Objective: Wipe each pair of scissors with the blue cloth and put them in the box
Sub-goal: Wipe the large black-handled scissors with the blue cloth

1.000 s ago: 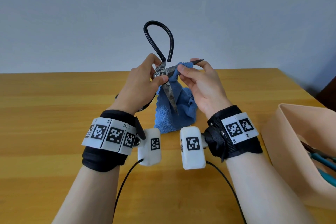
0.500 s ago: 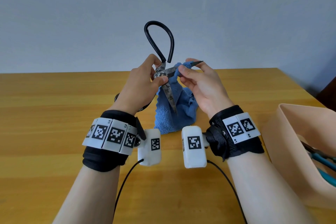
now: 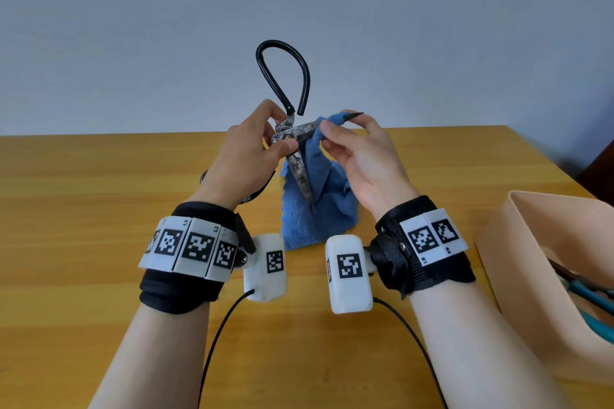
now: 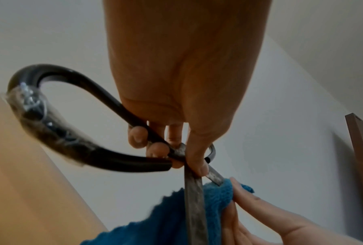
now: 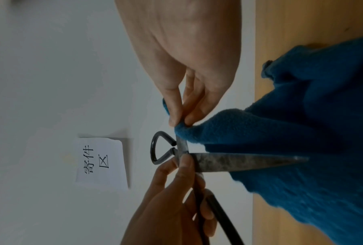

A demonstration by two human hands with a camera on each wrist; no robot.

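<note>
Two hands work one pair of scissors point(image 3: 288, 136), blades spread wide. Left hand point(image 3: 247, 156) pinches the pivot; right hand point(image 3: 357, 156) pinches the blue cloth point(image 3: 319, 206) around the outward blade, whose tip pokes past the fingers. Risks, as judged: the cloth could slip and bare the edge to the fingers; the free blade, pointing down between the wrists, could swing shut. Box point(image 3: 518, 279) sits beyond the right wrist.

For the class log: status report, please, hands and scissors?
Left hand grips scissors at pivot. Right hand pinches blue cloth round one blade. Box unobstructed.
</note>
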